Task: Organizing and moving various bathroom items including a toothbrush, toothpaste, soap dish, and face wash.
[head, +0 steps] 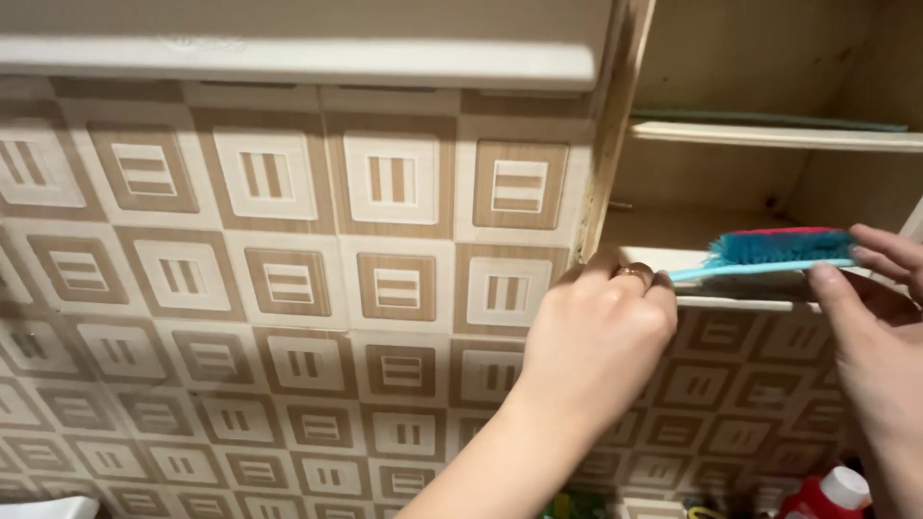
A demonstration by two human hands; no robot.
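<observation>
Left hand: your left hand (598, 336) is up at the cabinet's lower shelf (663, 258), fingers curled in a loose fist, knuckles toward the cam. A ring (635, 273) shows on one finger. Fingertips are tucked behind the hand, so can't tell if they grip anything; the hand sits right at the near end of the brush handle (694, 272).
Right hand: your right hand (880, 336) comes in from the frame's right edge, thumb under & fingers over the far end of the brush (777, 250), pinching it lightly.
Brush: teal bristles w/ a red-pink strip on top, pale blue handle pointing left; it lies flat along the shelf's front edge, between your two hands.
Cabinet: open, cream inside, w/ a second shelf (769, 135) above.
Wall: tiles (288, 288) in a beige & white square pattern fill the left of the view.
Bottom edge: a red bottle w/ white cap (827, 495) pokes in at lower right.
</observation>
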